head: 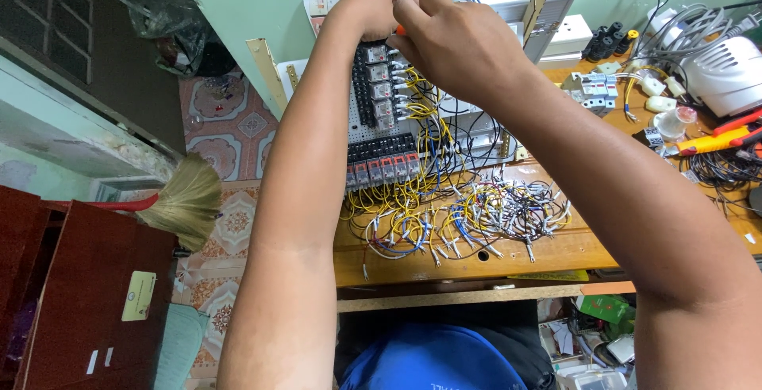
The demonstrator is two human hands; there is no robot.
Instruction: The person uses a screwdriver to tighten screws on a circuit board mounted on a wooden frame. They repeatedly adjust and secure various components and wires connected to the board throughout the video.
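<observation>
Both hands meet at 12 o'clock over the relay panel (381,112). The left hand (371,3) and right hand (456,41) pinch a small orange item (401,30), mostly hidden; each grip is clenched. Loose wires (460,219) crowd the wooden surface (556,251) at 6 o'clock, near its front edge.

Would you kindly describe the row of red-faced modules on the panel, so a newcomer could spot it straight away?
Start at the wooden workbench and find the perforated white panel standing on it, under the left hand and right hand. Along its lower edge runs the row of red-faced modules, just above the tangle of yellow wires. Unlike the clear relays stacked vertically higher up, these sit side by side and are red.
</observation>
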